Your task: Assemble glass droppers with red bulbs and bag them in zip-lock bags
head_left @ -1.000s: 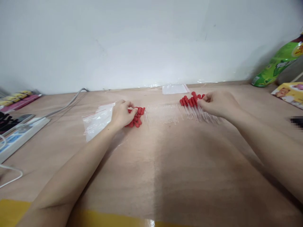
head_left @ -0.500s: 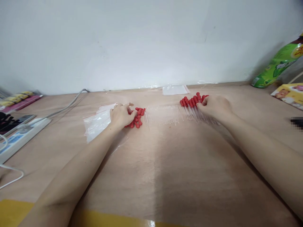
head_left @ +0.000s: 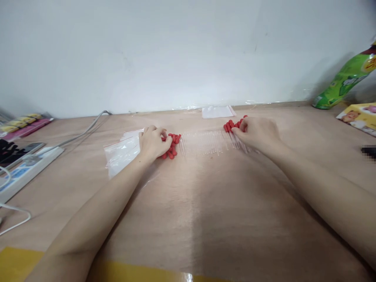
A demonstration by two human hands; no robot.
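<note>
A small pile of red rubber bulbs (head_left: 171, 153) lies on the table, with my left hand (head_left: 154, 143) bent over it. The thumb and forefinger close around a red bulb at the pile's edge. Thin clear glass tubes (head_left: 213, 141) lie side by side in a row between my hands. To their right, droppers with red bulbs (head_left: 230, 126) lie bunched, glass ends toward me. My right hand (head_left: 255, 131) is over this bunch, slightly blurred, thumb and forefinger pinched together. Whatever is between them is hidden, and the hand covers part of the bunch.
Clear zip bags (head_left: 122, 154) lie beside my left hand, and a white packet (head_left: 217, 112) lies near the wall. A power strip (head_left: 32, 168) with a grey cable (head_left: 94, 124) is at the left. A green bottle (head_left: 342, 84) and a yellow box (head_left: 360, 117) stand at the right.
My right hand has shifted left along the red-bulbed droppers, covering more of them. My left hand has moved slightly right over the bulb pile.
</note>
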